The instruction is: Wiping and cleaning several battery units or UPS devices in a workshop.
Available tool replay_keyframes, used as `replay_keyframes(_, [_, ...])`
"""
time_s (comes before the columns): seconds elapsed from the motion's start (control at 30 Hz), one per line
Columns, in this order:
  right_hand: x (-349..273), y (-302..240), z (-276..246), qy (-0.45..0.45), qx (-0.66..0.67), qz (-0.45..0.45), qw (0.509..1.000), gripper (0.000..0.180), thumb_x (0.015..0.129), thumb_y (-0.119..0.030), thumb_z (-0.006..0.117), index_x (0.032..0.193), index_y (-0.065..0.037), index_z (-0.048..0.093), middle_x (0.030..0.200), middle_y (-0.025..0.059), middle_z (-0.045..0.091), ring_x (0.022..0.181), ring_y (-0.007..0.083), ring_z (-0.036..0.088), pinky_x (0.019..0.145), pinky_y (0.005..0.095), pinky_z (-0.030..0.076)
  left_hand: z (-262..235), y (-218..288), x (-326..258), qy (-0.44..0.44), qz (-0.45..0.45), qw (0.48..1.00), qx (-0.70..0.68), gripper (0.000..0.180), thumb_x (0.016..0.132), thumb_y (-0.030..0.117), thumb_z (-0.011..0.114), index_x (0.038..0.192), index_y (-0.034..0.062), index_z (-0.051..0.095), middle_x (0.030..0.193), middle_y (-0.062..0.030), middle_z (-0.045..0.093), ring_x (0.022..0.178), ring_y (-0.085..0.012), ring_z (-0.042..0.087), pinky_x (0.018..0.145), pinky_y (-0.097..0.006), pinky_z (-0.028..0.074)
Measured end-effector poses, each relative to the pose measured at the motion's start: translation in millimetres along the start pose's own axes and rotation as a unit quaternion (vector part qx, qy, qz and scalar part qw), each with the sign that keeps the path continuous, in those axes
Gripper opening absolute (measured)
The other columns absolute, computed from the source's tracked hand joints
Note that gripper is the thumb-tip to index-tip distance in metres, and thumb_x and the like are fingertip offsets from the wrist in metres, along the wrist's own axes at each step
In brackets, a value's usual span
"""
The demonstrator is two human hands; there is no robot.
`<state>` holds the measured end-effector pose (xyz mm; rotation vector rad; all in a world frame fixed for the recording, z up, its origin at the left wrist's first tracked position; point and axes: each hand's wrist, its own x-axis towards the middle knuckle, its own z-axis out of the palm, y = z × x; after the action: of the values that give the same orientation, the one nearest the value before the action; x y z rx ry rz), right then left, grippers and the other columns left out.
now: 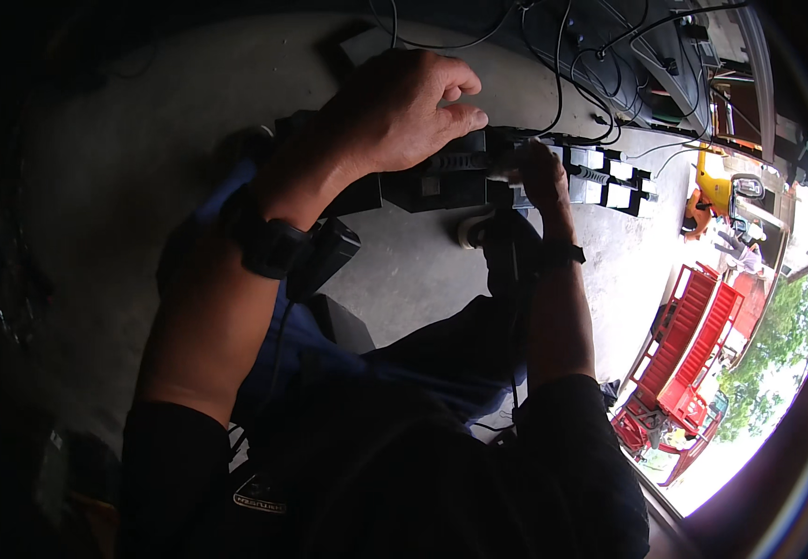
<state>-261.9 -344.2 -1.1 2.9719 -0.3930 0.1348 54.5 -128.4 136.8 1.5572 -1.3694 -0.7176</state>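
A row of black box-shaped units (460, 189) with ridged carrying handles runs across the floor in front of me. Over the row, at its left part, hangs my left hand (404, 112), fingers bent and thumb apart from them, with nothing seen between. My right hand (545, 179) is lower and further right, its fingers closed on a pale, crumpled, rag-like piece (508, 168) against the top of the row. That piece is small and partly blurred. One ridged handle (593, 175) shows just right of this hand.
Black cables (562, 70) loop down at the far side. A dark angular device (329, 252) is beside my left wrist, near my knees. Outside the bright doorway on the right are a red cargo vehicle (688, 326) and a yellow machine (716, 191).
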Motion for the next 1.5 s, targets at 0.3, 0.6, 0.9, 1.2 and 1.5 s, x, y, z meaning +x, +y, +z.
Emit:
replay_keyframes(0.3, [32,-34,65,-0.155,0.135,0.261,0.943,0.029,0.088,-0.021,0.061,0.113,-0.008,0.064,0.11,0.0114,0.068,0.098,0.0269,0.067,0.08,0.0388,0.052,7,7,11,-0.007,0.023,1.0,-0.01,0.032,0.087,0.023,0.075,0.107,-0.0017,0.067,0.092,-0.0121,0.071,0.085,-0.0193,0.068,0.075,-0.031,0.055])
replay_keyframes(0.6, [85,-105,6,-0.263,0.087,0.307,0.91,0.038,0.077,-0.023,0.067,0.115,-0.016,0.064,0.116,0.0071,0.065,0.113,0.0246,0.06,0.091,0.0417,0.048,-8,11,-3,-0.047,-0.04,0.997,-0.049,0.027,0.09,0.012,0.071,0.111,-0.0033,0.065,0.095,-0.0101,0.07,0.09,-0.0151,0.065,0.082,-0.029,0.051])
replay_keyframes(0.9, [88,-157,-4,-0.154,0.197,0.254,0.934,0.025,0.078,-0.025,0.069,0.101,-0.015,0.071,0.106,0.0075,0.064,0.108,0.0277,0.058,0.091,0.039,0.05,1,9,1,-0.047,-0.035,0.996,-0.071,0.032,0.09,0.017,0.071,0.115,-0.0029,0.064,0.102,-0.0146,0.069,0.091,-0.0192,0.065,0.081,-0.031,0.052])
replay_keyframes(1.2, [58,-77,46,-0.236,0.156,0.297,0.912,0.02,0.079,-0.024,0.067,0.096,-0.013,0.071,0.108,0.0061,0.066,0.103,0.0267,0.066,0.083,0.0354,0.055,18,34,24,-0.074,0.004,0.992,-0.098,0.033,0.091,0.015,0.07,0.116,-0.0047,0.063,0.104,-0.0157,0.07,0.094,-0.0187,0.067,0.085,-0.03,0.052])
replay_keyframes(1.5, [98,-110,-13,-0.254,0.154,0.292,0.909,0.028,0.077,-0.035,0.072,0.099,-0.018,0.072,0.105,0.0032,0.068,0.097,0.0249,0.068,0.085,0.0433,0.048,-5,12,-3,-0.063,-0.058,0.995,-0.054,0.032,0.091,0.015,0.07,0.116,-0.0036,0.064,0.102,-0.0139,0.07,0.093,-0.0186,0.066,0.085,-0.03,0.052])
